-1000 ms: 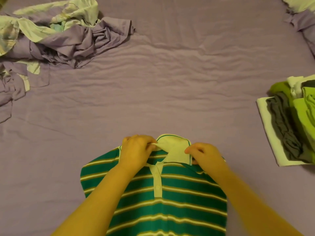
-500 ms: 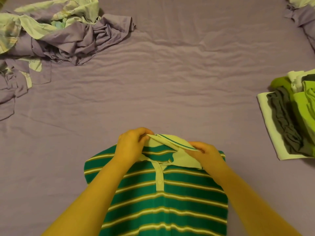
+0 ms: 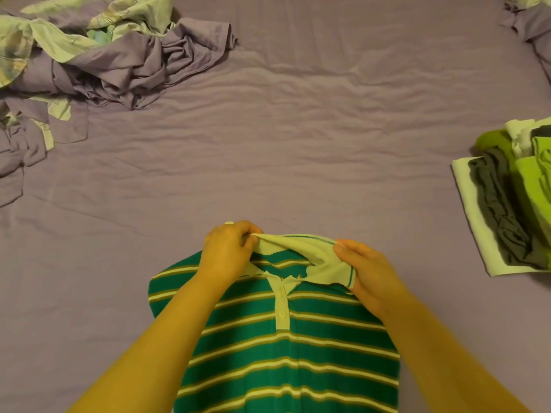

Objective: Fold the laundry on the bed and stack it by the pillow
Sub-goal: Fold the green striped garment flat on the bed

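Observation:
A green polo shirt (image 3: 286, 347) with pale stripes lies face up on the purple bed sheet (image 3: 268, 162) just in front of me, sleeves folded under. Its pale collar (image 3: 301, 251) is lifted off the shirt. My left hand (image 3: 229, 251) pinches the collar's left end. My right hand (image 3: 369, 272) pinches the collar's right flap, thumb on top. A stack of folded clothes (image 3: 512, 201), white, dark grey and bright green, sits at the right edge of the bed.
A crumpled heap of purple and pale patterned bedding (image 3: 89, 61) fills the far left corner. More purple fabric (image 3: 533, 28) bunches at the far right corner. Wrinkled sheet lies between the shirt and both heaps.
Both hands have raised the collar from lying flat and spread it wider, the right hand pulling its flap down to the right. The shirt body stays put.

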A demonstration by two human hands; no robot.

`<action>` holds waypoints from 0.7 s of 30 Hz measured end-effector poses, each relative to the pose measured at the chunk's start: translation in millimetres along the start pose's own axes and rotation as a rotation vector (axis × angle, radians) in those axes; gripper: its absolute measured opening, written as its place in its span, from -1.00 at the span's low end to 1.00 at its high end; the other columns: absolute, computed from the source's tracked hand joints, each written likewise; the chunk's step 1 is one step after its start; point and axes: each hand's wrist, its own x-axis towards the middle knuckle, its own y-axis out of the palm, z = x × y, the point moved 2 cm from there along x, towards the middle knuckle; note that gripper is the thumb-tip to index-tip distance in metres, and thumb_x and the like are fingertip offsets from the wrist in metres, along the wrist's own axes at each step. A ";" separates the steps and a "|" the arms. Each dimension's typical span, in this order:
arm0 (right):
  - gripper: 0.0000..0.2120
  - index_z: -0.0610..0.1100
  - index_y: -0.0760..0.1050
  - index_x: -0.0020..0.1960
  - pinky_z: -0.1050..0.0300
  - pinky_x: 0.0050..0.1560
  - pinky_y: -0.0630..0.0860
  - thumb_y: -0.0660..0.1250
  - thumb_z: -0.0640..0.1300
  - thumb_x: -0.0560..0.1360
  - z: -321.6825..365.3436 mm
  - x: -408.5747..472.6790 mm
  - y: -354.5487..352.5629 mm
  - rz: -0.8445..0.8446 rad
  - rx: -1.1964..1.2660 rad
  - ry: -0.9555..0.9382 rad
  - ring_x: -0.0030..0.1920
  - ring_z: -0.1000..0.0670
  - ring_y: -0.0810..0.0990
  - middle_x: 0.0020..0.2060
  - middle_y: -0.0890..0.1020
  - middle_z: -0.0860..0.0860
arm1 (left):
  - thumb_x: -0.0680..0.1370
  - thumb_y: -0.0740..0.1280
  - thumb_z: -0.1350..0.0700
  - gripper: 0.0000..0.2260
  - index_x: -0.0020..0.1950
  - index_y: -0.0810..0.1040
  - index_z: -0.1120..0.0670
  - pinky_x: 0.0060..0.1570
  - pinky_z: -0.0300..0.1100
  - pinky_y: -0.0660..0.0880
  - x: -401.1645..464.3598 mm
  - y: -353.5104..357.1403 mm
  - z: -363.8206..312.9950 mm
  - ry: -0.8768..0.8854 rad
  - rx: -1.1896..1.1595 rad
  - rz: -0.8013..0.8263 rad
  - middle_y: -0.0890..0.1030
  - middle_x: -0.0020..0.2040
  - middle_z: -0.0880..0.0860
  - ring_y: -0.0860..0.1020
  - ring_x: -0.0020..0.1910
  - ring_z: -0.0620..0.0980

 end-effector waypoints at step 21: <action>-0.49 0.01 0.23 0.44 0.22 -0.08 0.56 0.30 -0.13 0.54 -12.8 5.3 -5.5 -0.191 -0.907 -0.326 -0.02 0.07 0.54 0.18 0.52 0.03 | 0.63 0.16 0.07 -0.74 0.24 0.52 0.08 0.09 0.00 0.48 45.3 53.0 -74.3 0.100 0.133 0.191 0.57 0.18 0.12 0.51 0.13 0.13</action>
